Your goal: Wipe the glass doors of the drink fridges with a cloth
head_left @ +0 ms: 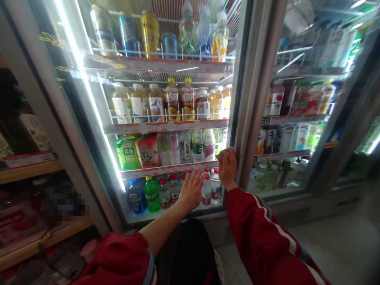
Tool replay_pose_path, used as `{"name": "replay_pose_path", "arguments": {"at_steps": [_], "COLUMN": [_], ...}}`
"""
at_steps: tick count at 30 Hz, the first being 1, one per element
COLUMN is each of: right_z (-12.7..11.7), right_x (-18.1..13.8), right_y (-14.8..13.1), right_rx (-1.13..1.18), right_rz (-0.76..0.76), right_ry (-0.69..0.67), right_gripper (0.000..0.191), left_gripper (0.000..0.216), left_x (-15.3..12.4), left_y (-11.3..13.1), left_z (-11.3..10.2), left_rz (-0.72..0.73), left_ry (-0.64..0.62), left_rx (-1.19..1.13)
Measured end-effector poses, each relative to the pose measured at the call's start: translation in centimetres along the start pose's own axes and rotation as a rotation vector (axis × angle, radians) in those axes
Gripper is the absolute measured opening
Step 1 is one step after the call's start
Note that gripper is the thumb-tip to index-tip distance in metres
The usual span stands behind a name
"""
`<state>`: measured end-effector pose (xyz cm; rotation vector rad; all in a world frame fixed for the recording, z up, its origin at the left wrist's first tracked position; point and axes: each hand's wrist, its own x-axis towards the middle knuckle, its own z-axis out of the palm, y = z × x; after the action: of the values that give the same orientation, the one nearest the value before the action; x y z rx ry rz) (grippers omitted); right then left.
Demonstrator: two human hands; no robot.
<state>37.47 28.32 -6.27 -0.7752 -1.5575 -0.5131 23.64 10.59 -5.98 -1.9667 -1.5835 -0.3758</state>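
I face a lit drinks cooler with a glass door [97,118]. My left hand [190,190] lies flat, fingers spread, against the glass low down, in front of small bottles with red caps [208,190]. My right hand [227,166] is curled around the door's right edge by the metal frame [252,99], fingers closed on it. Both arms wear red sleeves with white stripes. Behind the glass, shelves hold cans [150,33] at the top, tea bottles [172,101] in the middle, and green and pink pouches [138,152] lower.
A second cooler door [299,118] with more drinks stands to the right. Wooden shelves [29,170] with packaged goods run along the left. The pale tiled floor [332,245] shows at lower right. My dark trousers are below.
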Motion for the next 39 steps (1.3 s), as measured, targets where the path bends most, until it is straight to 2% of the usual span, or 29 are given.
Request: {"name": "replay_pose_path", "arguments": {"at_steps": [3,6,8,10,12,15,17,22,25,28,31,34,36,39], "right_z": [0.3,0.7,0.9,0.9,0.8,0.6,0.6,1.1,1.4,1.3,0.9,0.2,-0.1,-0.2], "right_x": [-2.7,-4.4,-4.5,-3.8,-2.8,-1.9,-2.1,-3.1,-2.0,-0.5,0.3,0.6,1.1,2.5], "right_y": [-2.3,-5.5,-6.9,-7.3,-7.0,-6.7,-7.6,-13.3,-16.9,-19.3,-20.2,-20.1,-19.7,-19.0], "right_rx": [0.024,0.065,0.088,0.111,0.111,0.074,0.093,0.289,0.491,0.73,0.887,0.92,0.911,0.805], "right_rz": [0.015,-0.072,-0.15,-0.191,-0.162,-0.07,-0.096,-0.22,-0.232,-0.275,-0.271,-0.26,-0.303,-0.37], "right_ry": [0.007,-0.028,-0.067,-0.117,-0.147,-0.102,-0.101,-0.216,-0.229,-0.281,-0.382,-0.457,-0.428,-0.241], "right_gripper": [0.05,0.049,0.047,0.045,0.044,0.044,0.044,0.048,0.058,0.07,0.076,0.074,0.068,0.062], "left_gripper": [0.063,0.065,0.064,0.061,0.058,0.057,0.057,0.06,0.058,0.054,0.048,0.046,0.044,0.033], "left_x": [-1.2,-2.2,-2.8,-3.4,-4.0,-5.0,-5.7,-6.7,-6.9,-7.1,-7.3,-6.8,-6.1,-4.4], "left_y": [-0.4,-1.1,-1.7,-2.4,-3.1,-4.1,-4.4,-5.0,-6.2,-7.7,-8.9,-9.2,-9.1,-9.2], "left_z": [0.6,1.2,1.3,1.2,1.1,1.0,0.8,-0.9,-1.8,-2.0,-1.8,-1.7,-1.7,-1.7], "left_rz": [-0.019,-0.061,-0.088,-0.109,-0.131,-0.172,-0.2,-0.189,-0.188,-0.245,-0.268,-0.302,-0.343,-0.373], "left_ry": [-0.022,-0.041,-0.044,-0.038,-0.027,-0.007,0.009,0.045,0.087,0.157,0.22,0.287,0.346,0.411], "left_rx": [0.018,0.043,0.06,0.071,0.07,0.055,0.037,-0.053,-0.126,-0.172,-0.175,-0.113,-0.06,0.007]}}
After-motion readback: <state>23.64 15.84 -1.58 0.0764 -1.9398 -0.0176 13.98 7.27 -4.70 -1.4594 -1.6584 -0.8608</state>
